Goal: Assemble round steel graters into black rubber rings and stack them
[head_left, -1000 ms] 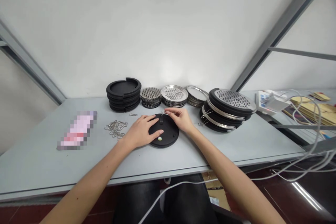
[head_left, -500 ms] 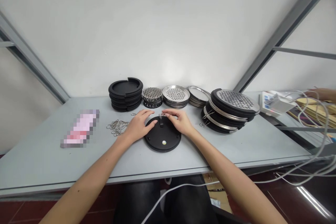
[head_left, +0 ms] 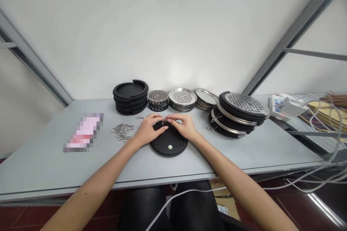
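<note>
A round black disc [head_left: 169,139] with a small round sticker lies flat on the table in front of me. At its far edge is a small metal wire clip [head_left: 164,121], partly covered by fingers. My right hand [head_left: 185,126] pinches the clip between thumb and forefinger. My left hand [head_left: 148,129] is curled round the disc's far left edge, its thumb on the top face and its fingertips close to the clip. Left of the hands lie several loose wire clips [head_left: 122,129], with one more single clip [head_left: 140,117] just beyond my left hand.
Along the wall stand stacked black rings [head_left: 130,101], small grater plates [head_left: 158,100], perforated discs [head_left: 182,99] and metal rims [head_left: 206,100]. A leaning stack of assembled black pieces [head_left: 238,115] is to the right. A blurred pink item [head_left: 84,131], power strip [head_left: 280,107] and another person's hand [head_left: 334,98] flank these.
My hands have come closer together at the disc's far edge. The clip, more visible before, is now mostly under my fingers. My left fingertips moved right, towards it.
</note>
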`<state>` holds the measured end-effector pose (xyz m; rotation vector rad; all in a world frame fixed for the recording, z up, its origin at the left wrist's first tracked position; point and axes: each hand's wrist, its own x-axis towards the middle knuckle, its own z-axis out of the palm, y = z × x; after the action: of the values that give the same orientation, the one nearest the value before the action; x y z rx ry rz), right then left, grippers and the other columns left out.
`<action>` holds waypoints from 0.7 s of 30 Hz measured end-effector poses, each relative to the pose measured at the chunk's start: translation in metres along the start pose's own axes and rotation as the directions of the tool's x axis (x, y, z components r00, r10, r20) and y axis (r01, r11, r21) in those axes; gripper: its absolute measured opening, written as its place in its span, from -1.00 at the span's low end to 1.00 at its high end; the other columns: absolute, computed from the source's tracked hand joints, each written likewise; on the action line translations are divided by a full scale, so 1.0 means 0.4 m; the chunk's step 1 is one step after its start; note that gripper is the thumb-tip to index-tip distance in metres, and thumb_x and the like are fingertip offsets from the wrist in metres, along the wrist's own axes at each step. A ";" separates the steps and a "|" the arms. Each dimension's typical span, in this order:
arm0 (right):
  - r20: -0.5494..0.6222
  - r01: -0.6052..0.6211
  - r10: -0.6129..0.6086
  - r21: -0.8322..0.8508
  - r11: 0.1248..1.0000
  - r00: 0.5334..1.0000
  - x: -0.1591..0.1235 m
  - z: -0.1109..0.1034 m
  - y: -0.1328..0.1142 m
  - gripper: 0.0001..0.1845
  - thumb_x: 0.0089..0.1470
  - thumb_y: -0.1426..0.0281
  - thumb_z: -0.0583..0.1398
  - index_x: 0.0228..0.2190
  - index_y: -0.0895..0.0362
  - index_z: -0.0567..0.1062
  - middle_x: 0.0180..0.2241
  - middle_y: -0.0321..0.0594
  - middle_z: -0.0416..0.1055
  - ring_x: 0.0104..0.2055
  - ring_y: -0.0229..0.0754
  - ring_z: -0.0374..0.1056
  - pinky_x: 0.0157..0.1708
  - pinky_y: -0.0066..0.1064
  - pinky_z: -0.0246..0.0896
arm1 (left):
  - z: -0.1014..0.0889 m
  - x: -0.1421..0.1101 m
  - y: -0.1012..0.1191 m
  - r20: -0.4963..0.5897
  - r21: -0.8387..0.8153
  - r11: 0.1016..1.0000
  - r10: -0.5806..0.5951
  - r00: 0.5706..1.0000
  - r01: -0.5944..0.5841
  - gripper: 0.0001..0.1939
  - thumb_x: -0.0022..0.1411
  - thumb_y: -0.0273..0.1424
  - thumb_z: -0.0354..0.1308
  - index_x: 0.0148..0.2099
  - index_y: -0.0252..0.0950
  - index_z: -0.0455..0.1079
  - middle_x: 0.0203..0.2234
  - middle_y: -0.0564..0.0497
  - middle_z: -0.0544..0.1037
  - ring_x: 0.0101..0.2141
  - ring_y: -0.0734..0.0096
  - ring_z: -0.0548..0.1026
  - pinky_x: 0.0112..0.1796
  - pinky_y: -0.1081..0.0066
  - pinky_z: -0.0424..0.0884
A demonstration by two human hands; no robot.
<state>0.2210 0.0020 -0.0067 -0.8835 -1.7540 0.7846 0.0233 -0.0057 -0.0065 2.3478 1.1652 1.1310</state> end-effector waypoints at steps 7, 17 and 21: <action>-0.037 0.006 -0.010 -0.105 0.994 0.999 0.001 -0.001 0.002 -0.84 0.08 0.36 0.24 -0.29 0.07 0.62 -0.27 -0.20 0.60 -0.21 -0.13 0.49 -0.15 -0.28 0.36 | -0.002 0.003 -0.004 -0.054 0.018 0.997 -0.068 0.996 0.069 -0.90 0.21 -0.42 0.18 -0.28 -0.25 0.54 -0.20 -0.06 0.55 -0.15 0.24 0.50 -0.06 0.20 0.41; -0.015 0.010 -0.013 -0.202 0.979 1.000 -0.001 0.002 0.019 -0.84 0.08 0.41 0.22 -0.29 0.06 0.60 -0.29 -0.23 0.60 -0.22 -0.15 0.47 -0.15 -0.30 0.33 | -0.006 0.006 -0.006 -0.031 0.028 0.999 -0.033 0.999 0.034 -0.85 0.24 -0.43 0.16 -0.24 -0.23 0.57 -0.24 -0.04 0.57 -0.19 0.26 0.51 -0.09 0.24 0.42; 0.006 -0.036 0.037 -0.132 0.991 0.999 0.001 0.003 0.011 -0.86 0.07 0.40 0.22 -0.32 0.09 0.59 -0.31 -0.21 0.60 -0.25 -0.15 0.49 -0.20 -0.33 0.33 | -0.003 0.005 -0.009 -0.026 0.029 0.999 -0.031 0.999 0.032 -0.86 0.22 -0.43 0.18 -0.20 -0.23 0.57 -0.23 -0.04 0.56 -0.18 0.26 0.50 -0.08 0.23 0.42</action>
<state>0.2208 0.0044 -0.0105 -1.0041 -1.8176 0.7028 0.0212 -0.0020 -0.0067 2.3350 1.2312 1.1435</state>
